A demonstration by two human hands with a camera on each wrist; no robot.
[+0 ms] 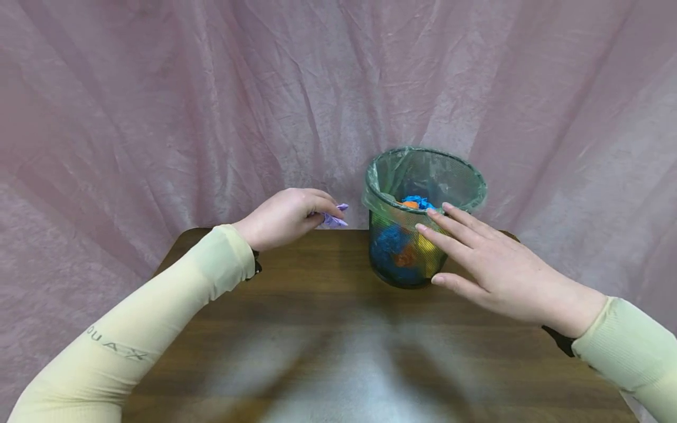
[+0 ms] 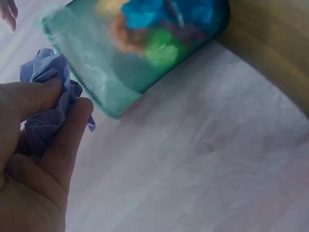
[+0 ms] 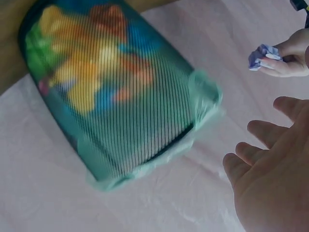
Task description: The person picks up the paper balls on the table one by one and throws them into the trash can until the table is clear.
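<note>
Purple crumpled paper (image 1: 335,218) was pinched in the left hand (image 1: 285,217) beside the lined mesh bin (image 1: 423,194) (already part-filled); the right hand (image 1: 492,264), fingers straight, was held against its near side, seemingly for steadying.

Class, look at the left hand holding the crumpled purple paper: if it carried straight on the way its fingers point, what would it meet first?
Probably the bin. The left hand pinches the purple paper and points right, toward the bin's lined rim. The gap looks free, though depth is unclear.

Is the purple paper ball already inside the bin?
No, the left hand pinches the purple paper ball in its fingers, beside the bin and outside its rim.
</note>
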